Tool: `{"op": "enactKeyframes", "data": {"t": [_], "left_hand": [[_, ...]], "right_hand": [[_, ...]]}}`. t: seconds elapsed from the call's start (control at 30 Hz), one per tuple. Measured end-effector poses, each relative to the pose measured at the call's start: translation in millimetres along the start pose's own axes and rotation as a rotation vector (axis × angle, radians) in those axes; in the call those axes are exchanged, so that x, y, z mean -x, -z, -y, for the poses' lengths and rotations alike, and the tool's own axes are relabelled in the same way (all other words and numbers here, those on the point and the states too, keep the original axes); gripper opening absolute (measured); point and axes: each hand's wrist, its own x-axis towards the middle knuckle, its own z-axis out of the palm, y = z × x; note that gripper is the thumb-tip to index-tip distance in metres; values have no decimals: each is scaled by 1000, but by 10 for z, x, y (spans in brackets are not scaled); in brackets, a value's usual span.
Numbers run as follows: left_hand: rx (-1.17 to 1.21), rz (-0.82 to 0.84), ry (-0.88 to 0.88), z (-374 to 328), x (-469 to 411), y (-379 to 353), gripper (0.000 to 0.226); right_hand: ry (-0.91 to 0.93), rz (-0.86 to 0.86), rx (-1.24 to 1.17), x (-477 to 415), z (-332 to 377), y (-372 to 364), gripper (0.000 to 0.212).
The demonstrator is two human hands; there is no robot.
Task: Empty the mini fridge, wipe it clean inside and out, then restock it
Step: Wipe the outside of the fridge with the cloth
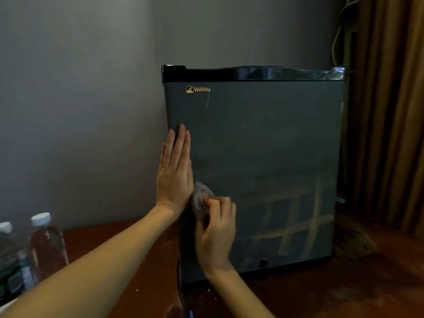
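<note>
Right hand [215, 228] pinches crumpled cloth [200, 196] against mini fridge [263, 157] door; left hand [174, 171] flat, fingers straight, steadying edge. Step: outside wipe. Next likely: sweep across smeared lower door.

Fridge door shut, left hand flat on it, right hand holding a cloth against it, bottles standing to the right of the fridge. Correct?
No: the head view shows the bottles left of the mini fridge. The rest holds: door shut, left hand flat on it, right hand holding the cloth against it.
</note>
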Motion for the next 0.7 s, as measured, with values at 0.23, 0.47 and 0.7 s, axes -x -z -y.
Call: {"op": "enactKeyframes", "data": {"t": [0.23,0.47,0.7], "left_hand": [[26,44,64,-37,223,16,56],[54,31,71,-55,221,-2,56],[64,17,66,-44,231,-29,54]], "right_hand": [[11,4,137,-328,-1045,666,22],[-671,-361,243,-727,-1917,1284,24],[-577,-348,163,-256,-1178,598,25]]}}
